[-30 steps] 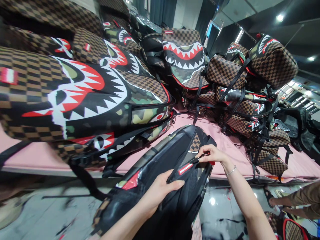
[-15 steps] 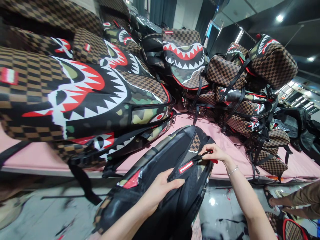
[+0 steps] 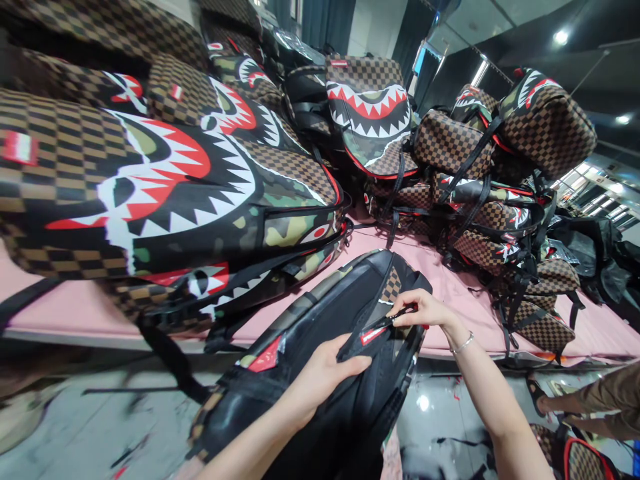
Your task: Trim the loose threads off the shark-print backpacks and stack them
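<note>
A black backpack [image 3: 295, 333] with camouflage and checkered edges leans against the pink-topped table, its back side facing me. My left hand [image 3: 330, 370] grips its black shoulder strap [image 3: 356, 339], thumb on top, just below a red label [image 3: 374, 333] with white lettering. Close above that label, my right hand [image 3: 417, 310] is closed in a pinch at the strap. A small dark object [image 3: 411, 308] shows among its fingers; its kind is not clear. A bracelet circles the right wrist.
Checkered shark-mouth backpacks [image 3: 200, 180] are piled on the pink table [image 3: 370, 243] at left, with another stack [image 3: 480, 207] at right. A person's leg [image 3: 590, 400] stands at the lower right, near a backpack [image 3: 585, 457] on the floor.
My right hand has moved slightly left and down along the strap, closer to the red label, partly covering its end. My left hand keeps its grip in nearly the same place.
</note>
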Demonstrator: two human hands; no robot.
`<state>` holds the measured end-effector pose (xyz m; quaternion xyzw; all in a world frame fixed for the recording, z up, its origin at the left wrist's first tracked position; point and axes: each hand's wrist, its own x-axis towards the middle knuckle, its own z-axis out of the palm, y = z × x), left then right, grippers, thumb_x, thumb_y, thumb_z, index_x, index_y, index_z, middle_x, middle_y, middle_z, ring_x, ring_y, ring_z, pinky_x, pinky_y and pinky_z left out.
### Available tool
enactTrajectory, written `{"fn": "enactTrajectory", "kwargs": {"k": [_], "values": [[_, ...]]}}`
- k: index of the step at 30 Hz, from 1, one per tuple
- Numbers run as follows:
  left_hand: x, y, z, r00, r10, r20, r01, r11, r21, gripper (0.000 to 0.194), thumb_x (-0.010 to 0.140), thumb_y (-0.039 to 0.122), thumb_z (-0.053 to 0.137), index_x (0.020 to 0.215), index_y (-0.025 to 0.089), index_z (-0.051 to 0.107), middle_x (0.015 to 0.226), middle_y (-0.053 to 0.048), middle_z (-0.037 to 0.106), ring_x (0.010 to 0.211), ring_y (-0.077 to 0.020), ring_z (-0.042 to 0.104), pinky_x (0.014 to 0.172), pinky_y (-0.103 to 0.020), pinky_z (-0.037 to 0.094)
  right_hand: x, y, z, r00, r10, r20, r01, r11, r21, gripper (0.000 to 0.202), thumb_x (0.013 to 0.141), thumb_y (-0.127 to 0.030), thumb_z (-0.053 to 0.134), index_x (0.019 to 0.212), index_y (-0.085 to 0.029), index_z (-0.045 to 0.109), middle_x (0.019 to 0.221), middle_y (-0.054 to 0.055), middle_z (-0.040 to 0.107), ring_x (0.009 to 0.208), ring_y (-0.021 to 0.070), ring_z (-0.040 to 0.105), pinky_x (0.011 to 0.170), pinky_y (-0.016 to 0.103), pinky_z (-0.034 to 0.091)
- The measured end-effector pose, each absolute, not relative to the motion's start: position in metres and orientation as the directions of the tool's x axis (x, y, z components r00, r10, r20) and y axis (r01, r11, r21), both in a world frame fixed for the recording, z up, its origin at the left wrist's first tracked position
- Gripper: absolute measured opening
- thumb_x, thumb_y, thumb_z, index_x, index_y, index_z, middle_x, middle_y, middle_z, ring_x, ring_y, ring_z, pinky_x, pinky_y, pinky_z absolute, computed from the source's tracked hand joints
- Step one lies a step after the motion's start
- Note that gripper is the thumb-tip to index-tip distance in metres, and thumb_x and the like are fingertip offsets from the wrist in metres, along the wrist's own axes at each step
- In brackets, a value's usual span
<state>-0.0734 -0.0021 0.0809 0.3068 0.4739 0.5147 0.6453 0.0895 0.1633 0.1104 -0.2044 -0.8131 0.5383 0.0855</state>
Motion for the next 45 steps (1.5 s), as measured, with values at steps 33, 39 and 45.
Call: {"fn": "enactTrajectory", "kwargs": {"k": [33,39,45], "values": [[-0.093,0.037,0.053,-0.287,0.957,0.044,0.152,0.0,0.988,0.031,0.068,0.043,0.062,0.09,0.023,0.067,0.093,-0.003,0.069,0.089,-0.0223,0.06,0.083,-0.029,0.042,0.039,0.082,0.025,-0.305,0.931,-0.2,-0.296,-0.293,-0.909,0.046,0.057,-0.045,0.076,0.068,-0.02,0.04,0.044,-0.014,0.028,0.033,0.0005,0.018,0.034,0.016,0.011],[-0.111,0.049,0.056,-0.112,0.981,0.157,0.491,-0.083,0.867,0.018,0.072,0.038,0.053,0.063,0.023,0.06,0.072,-0.002,0.064,0.073,-0.0212,0.058,0.069,-0.028,0.041,0.032,0.078,0.017,-0.283,0.933,-0.22,-0.307,-0.306,-0.901,0.045,0.053,-0.043,0.078,0.063,-0.02,0.041,0.043,-0.014,0.027,0.032,0.0004,0.018,0.032,0.017,0.01],[-0.13,0.029,0.049,-0.271,0.928,0.256,0.555,-0.067,0.829,0.02,0.077,0.039,0.044,0.075,0.022,0.056,0.088,-0.008,0.064,0.088,-0.0254,0.058,0.085,-0.034,0.042,0.031,0.075,0.006,-0.233,0.951,-0.201,-0.169,-0.243,-0.955,0.043,0.053,-0.049,0.075,0.061,-0.019,0.047,0.04,-0.012,0.032,0.031,0.0024,0.024,0.031,0.017,0.016]]}}
